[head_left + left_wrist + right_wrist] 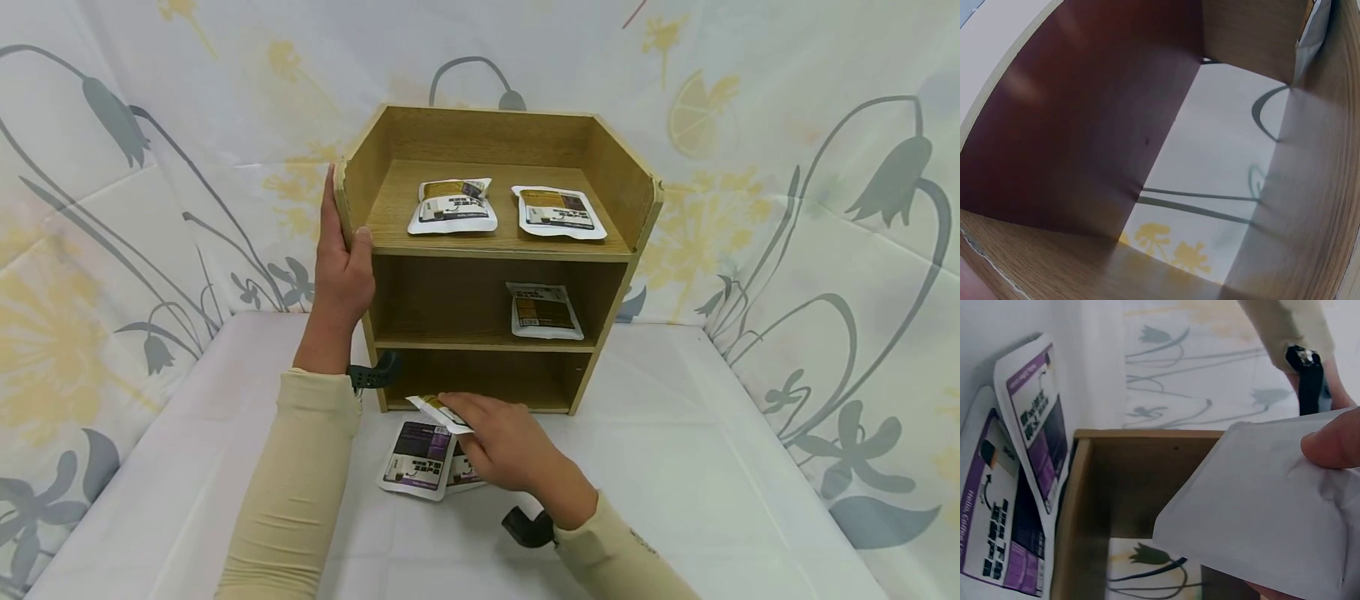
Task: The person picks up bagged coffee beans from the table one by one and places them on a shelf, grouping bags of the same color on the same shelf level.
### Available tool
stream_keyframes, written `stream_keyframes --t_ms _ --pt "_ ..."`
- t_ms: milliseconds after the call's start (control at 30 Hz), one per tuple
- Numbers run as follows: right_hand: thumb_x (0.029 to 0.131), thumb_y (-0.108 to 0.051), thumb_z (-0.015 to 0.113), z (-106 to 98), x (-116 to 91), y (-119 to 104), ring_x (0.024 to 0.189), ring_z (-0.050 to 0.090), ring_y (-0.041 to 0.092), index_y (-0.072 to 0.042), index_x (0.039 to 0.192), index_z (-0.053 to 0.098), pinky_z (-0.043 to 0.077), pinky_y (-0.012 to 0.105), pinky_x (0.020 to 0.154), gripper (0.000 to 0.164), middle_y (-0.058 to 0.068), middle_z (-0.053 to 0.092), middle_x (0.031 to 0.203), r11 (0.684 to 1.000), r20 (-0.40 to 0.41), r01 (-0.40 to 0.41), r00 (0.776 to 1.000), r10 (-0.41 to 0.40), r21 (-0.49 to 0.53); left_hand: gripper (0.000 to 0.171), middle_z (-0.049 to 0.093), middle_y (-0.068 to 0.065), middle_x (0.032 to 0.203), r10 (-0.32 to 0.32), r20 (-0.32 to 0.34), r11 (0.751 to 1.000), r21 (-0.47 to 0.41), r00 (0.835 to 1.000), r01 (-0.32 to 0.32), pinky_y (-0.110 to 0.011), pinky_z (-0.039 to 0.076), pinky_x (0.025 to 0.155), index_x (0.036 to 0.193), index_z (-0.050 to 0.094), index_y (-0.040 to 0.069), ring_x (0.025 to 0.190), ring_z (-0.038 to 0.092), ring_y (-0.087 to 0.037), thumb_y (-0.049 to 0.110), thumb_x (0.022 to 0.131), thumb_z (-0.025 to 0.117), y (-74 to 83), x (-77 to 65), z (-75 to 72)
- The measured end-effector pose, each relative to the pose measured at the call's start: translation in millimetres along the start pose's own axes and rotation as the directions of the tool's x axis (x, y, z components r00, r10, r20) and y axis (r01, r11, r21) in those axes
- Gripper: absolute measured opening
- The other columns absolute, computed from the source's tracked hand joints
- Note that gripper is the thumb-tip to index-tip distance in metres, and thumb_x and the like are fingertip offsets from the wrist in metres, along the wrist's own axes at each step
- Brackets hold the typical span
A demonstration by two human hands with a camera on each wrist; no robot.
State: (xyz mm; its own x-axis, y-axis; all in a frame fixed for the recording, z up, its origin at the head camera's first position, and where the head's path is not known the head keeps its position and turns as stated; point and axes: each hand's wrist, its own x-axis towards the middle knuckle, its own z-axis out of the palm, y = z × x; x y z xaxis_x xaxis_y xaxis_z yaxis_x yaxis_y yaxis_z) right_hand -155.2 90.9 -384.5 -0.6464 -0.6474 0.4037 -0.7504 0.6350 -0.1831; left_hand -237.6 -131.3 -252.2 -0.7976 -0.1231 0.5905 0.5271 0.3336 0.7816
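My left hand holds the left side of a wooden shelf unit, its thumb on the front edge. In front of the lowest compartment, my right hand pinches a white-backed sachet; its plain back faces the right wrist camera, under the thumb. Below that hand, two purple-labelled sachets overlap on the table, the right one partly hidden. On the top shelf lie two brown-labelled sachets, a left one and a right one. A further brown-labelled sachet lies at the right of the middle shelf.
The shelf unit stands on a white-covered table against a flower-printed cloth. A black strap is on the left wrist, and a black camera mount on the right. The left wrist view looks into a wooden compartment.
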Motion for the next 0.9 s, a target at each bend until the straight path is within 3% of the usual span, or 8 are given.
stream_keyframes --t_ms 233,400,533,767,900 --pt "0.086 -0.012 0.053 -15.1 -0.2 2.0 0.106 0.067 0.018 -0.013 0.138 0.053 0.055 0.032 0.069 0.053 0.004 0.063 0.129 1.000 -0.087 0.020 0.996 -0.021 -0.008 0.066 0.022 0.004 0.158 0.011 -0.002 1.000 -0.005 1.000 -0.011 -0.040 0.028 0.114 0.156 0.005 0.036 0.138 0.033 -0.016 0.016 0.100 0.033 -26.1 10.2 1.0" --pt "0.085 -0.011 0.054 -23.0 0.3 2.0 0.108 0.066 0.018 -0.013 0.138 0.053 0.056 0.033 0.072 0.054 0.003 0.063 0.131 0.999 -0.136 0.042 0.990 -0.045 -0.024 0.066 0.023 0.008 0.157 0.020 -0.005 1.000 -0.007 1.000 -0.020 -0.040 0.029 0.113 0.155 0.005 0.040 0.137 0.034 -0.014 0.018 0.100 0.034 -31.9 11.9 0.5" --pt "0.084 -0.011 0.055 -28.4 1.7 1.8 0.110 0.066 0.019 -0.012 0.139 0.052 0.056 0.033 0.073 0.055 0.004 0.062 0.132 0.998 -0.152 0.055 0.987 -0.060 -0.037 0.067 0.022 0.005 0.158 0.014 -0.005 1.000 -0.010 1.000 -0.014 -0.040 0.028 0.114 0.156 0.005 0.037 0.138 0.034 -0.016 0.016 0.100 0.034 -27.6 10.6 -0.3" --pt "0.084 -0.010 0.055 -35.4 7.4 7.0 0.109 0.066 0.022 -0.009 0.139 0.051 0.057 0.034 0.077 0.055 0.007 0.061 0.131 0.993 -0.237 0.092 0.965 -0.109 -0.078 0.065 0.020 -0.002 0.159 0.003 0.009 1.000 -0.027 1.000 -0.003 -0.041 0.026 0.115 0.158 0.004 0.027 0.140 0.032 -0.020 0.012 0.100 0.032 0.3 -1.0 -1.7" --pt "0.083 -0.008 0.056 -38.6 11.4 8.8 0.110 0.065 0.023 -0.008 0.139 0.051 0.056 0.035 0.082 0.057 0.008 0.061 0.132 0.990 -0.282 0.097 0.952 -0.122 -0.102 0.066 0.020 -0.002 0.159 0.007 0.016 1.000 -0.030 1.000 -0.007 -0.039 0.026 0.115 0.157 0.004 0.028 0.140 0.032 -0.019 0.012 0.100 0.032 0.5 -1.1 -1.8"
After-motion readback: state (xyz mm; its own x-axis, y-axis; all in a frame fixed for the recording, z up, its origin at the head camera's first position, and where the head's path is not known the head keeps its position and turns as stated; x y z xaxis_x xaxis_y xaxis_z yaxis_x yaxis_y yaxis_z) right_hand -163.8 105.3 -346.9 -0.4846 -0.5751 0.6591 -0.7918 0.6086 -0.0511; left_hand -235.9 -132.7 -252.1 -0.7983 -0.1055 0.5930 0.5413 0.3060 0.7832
